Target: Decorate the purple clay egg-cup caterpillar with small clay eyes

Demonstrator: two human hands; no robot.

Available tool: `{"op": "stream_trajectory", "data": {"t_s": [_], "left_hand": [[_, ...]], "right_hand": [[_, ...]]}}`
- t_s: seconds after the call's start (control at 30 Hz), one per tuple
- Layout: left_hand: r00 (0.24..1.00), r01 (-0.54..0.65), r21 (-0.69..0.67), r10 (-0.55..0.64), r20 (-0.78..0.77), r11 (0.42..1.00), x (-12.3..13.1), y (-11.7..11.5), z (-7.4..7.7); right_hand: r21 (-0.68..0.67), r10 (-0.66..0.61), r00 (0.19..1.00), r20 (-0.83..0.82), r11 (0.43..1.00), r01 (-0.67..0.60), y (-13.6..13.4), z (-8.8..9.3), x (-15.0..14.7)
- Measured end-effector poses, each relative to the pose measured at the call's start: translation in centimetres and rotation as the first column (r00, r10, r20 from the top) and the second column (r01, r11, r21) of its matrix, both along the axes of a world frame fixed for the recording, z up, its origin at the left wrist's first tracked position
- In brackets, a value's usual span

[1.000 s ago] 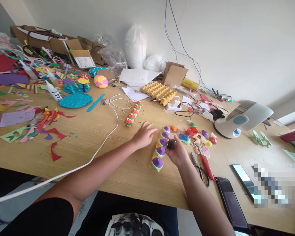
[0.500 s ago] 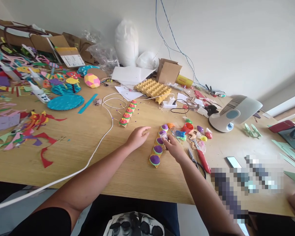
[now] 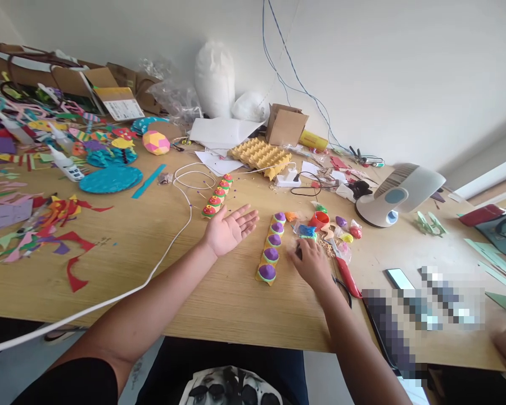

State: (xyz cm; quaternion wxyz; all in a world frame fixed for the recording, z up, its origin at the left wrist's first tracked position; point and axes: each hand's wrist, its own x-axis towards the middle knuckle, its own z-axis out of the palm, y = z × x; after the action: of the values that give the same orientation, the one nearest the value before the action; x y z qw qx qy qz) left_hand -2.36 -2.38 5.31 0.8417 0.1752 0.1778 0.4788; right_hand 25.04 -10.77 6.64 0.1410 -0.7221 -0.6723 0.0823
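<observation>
My left hand [image 3: 231, 229] is open, palm up with fingers spread, above the table just left of a strip of egg carton [image 3: 261, 260]. Purple clay caps [image 3: 271, 255] with pale green rims top the strip's cups. To the right of the strip, my right hand [image 3: 311, 261] is lowered with curled fingers. Something dark shows at its fingertips, too unclear to name. Just beyond that hand lies a blue clay packet [image 3: 307, 230]. A second strip with red and green clay caps [image 3: 214, 201], stuck with pins, lies behind my left hand.
Scissors [image 3: 343, 291] and a red-handled knife [image 3: 349, 277] lie right of my right hand. Behind are a red cup [image 3: 319, 220], clay packets, a white fan [image 3: 398, 194] and a yellow egg tray [image 3: 261, 156]. A white cable [image 3: 168, 247] crosses the left side.
My left hand has turned palm up and opened. My right hand has moved right, away from the purple-capped strip; the clear plastic piece no longer shows in its fingers. The purple caps look more pointed.
</observation>
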Motion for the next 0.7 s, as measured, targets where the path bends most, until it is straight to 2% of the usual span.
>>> {"op": "stream_trajectory", "data": {"t_s": [0.07, 0.1, 0.13, 0.17, 0.2, 0.27, 0.33, 0.37, 0.4, 0.47, 0.53, 0.6, 0.63, 0.67, 0.7], "left_hand": [[0.998, 0.002, -0.017, -0.003, -0.055, 1.000, 0.2, -1.0, 0.7], [0.995, 0.009, -0.016, -0.010, -0.096, 1.000, 0.0, -1.8, 1.2], [0.991, 0.021, 0.010, -0.019, -0.134, 1.000, -0.3, -3.0, 1.6], [0.984, 0.037, 0.041, -0.030, -0.173, 0.998, -0.8, -4.3, 2.0], [0.976, 0.052, 0.058, -0.038, -0.215, 0.997, -1.7, -6.0, 2.2], [0.956, 0.004, 0.029, 0.005, -0.292, 1.000, -4.2, -9.9, 2.2], [0.910, -0.109, -0.040, 0.084, -0.406, 0.993, -7.7, -14.2, 1.3], [0.866, -0.185, -0.054, 0.137, -0.481, 0.981, -9.6, -16.3, 0.6], [0.810, -0.264, -0.057, 0.189, -0.556, 0.963, -11.5, -18.3, -0.2], [0.670, -0.410, -0.041, 0.270, -0.692, 0.911, -15.0, -21.9, -2.1], [0.555, -0.536, -0.032, 0.324, -0.766, 0.843, -17.5, -24.8, -4.0], [0.522, -0.628, -0.125, 0.297, -0.800, 0.768, -19.0, -26.8, -6.0], [0.516, -0.662, -0.155, 0.295, -0.804, 0.734, -19.3, -27.5, -7.0], [0.516, -0.668, -0.170, 0.286, -0.808, 0.724, -19.5, -28.0, -8.0], [0.497, -0.668, -0.173, 0.261, -0.828, 0.724, -19.5, -28.3, -9.0]], "right_hand": [[0.073, 0.002, 1.000, -0.011, 0.997, -0.001, -1.9, 0.3, -0.8], [0.140, 0.040, 0.996, -0.082, 0.990, -0.028, -3.2, 0.6, -1.6], [0.206, 0.121, 0.974, -0.189, 0.975, -0.081, -4.5, 1.0, -2.7], [0.241, 0.241, 0.915, -0.322, 0.956, -0.167, -6.0, 1.4, -4.0], [0.259, 0.351, 0.810, -0.470, 0.932, -0.253, -7.4, 1.9, -5.6], [0.221, 0.467, 0.503, -0.727, 0.853, -0.472, -9.6, 2.6, -9.2], [0.224, 0.448, 0.206, -0.870, 0.731, -0.645, -10.8, 2.8, -13.2], [0.235, 0.411, 0.096, -0.907, 0.681, -0.694, -11.0, 2.6, -15.1], [0.237, 0.371, 0.020, -0.929, 0.633, -0.737, -11.0, 2.1, -17.0], [0.192, 0.286, -0.032, -0.958, 0.552, -0.811, -10.7, 0.8, -20.5], [0.122, 0.240, -0.005, -0.971, 0.479, -0.869, -10.4, -1.2, -23.6], [0.067, 0.240, 0.049, -0.969, 0.451, -0.890, -10.6, -3.3, -26.1], [0.057, 0.289, 0.083, -0.954, 0.446, -0.893, -10.8, -4.4, -27.2], [0.073, 0.371, 0.112, -0.922, 0.449, -0.890, -11.0, -5.4, -28.2], [0.108, 0.463, 0.111, -0.879, 0.422, -0.900, -11.3, -6.4, -29.1]]}}
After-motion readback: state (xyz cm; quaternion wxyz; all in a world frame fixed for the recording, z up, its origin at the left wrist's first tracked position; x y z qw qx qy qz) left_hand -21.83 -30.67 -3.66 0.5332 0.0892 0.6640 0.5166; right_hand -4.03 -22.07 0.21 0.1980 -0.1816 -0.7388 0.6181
